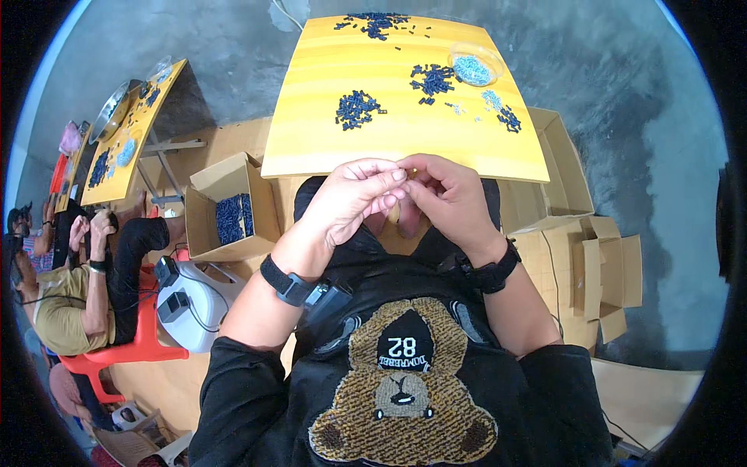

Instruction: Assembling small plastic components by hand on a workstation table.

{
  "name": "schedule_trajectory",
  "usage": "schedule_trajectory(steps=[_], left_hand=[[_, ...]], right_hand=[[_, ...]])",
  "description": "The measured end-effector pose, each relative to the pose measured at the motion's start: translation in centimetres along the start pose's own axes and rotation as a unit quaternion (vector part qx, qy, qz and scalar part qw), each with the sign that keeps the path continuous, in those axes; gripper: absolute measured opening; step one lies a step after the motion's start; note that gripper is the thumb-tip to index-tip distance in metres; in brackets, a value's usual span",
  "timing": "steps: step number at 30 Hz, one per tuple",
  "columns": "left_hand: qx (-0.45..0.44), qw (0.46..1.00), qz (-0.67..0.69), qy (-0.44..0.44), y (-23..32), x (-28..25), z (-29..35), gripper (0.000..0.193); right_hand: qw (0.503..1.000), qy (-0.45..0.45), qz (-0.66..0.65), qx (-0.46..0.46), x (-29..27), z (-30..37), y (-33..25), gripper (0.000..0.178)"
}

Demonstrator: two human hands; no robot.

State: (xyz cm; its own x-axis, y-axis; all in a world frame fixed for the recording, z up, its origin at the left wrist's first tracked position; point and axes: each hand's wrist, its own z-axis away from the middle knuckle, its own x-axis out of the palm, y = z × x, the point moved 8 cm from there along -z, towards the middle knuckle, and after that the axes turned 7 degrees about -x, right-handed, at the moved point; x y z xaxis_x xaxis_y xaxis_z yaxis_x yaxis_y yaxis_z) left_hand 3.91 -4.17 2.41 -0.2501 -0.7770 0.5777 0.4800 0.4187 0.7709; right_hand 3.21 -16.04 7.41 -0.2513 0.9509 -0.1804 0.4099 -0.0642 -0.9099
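Note:
My left hand point(359, 196) and my right hand point(450, 201) meet just in front of the near edge of the yellow table point(327, 70). Both are closed, thumbs and fingertips pinched together and touching. Whatever sits between the fingertips is too small and covered to make out. Beyond them on the tabletop lies a pile of small dark pieces point(358, 110), with another dark pile point(433, 81) farther right. Beside that stands a clear round bowl point(498, 67) of small light-blue pieces point(471, 70). A few pale and dark pieces point(509, 118) are scattered near the right edge.
More dark pieces point(377, 25) lie at the table's far end. An open cardboard box point(263, 214) holding dark blue pieces stands at left, other cardboard boxes point(564, 167) at right. To the left, a co-worker point(85, 303) sits on a red stool beside a white stool point(191, 331).

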Motion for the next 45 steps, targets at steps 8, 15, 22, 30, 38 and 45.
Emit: schedule_trajectory(steps=[8,15,22,30,38,45], left_hand=[[0.003,1.0,0.023,-0.005,0.1,-0.1,0.0,0.014],[0.007,1.0,0.013,-0.002,0.2,0.6,-0.2,0.015],[0.017,1.0,-0.007,-0.003,0.4,1.2,-0.2,0.015],[0.003,0.999,-0.034,0.012,0.3,1.1,-0.9,0.012],[-0.004,0.998,-0.038,0.04,0.2,0.1,-0.8,0.012],[-0.025,0.997,-0.07,0.026,-0.6,-0.1,-0.9,0.011]], right_hand=[[0.995,0.027,0.066,-0.064,-1.0,0.1,-0.7,0.022],[0.999,0.023,0.017,-0.023,-1.3,0.2,-1.1,0.023],[0.999,0.022,0.025,-0.012,-1.6,0.3,-1.2,0.022],[0.994,0.027,0.052,-0.098,-1.8,0.1,-0.2,0.024],[0.995,0.036,0.072,-0.056,-2.0,0.1,-0.3,0.02],[0.994,0.066,0.073,-0.056,-2.5,0.1,0.2,0.012]])
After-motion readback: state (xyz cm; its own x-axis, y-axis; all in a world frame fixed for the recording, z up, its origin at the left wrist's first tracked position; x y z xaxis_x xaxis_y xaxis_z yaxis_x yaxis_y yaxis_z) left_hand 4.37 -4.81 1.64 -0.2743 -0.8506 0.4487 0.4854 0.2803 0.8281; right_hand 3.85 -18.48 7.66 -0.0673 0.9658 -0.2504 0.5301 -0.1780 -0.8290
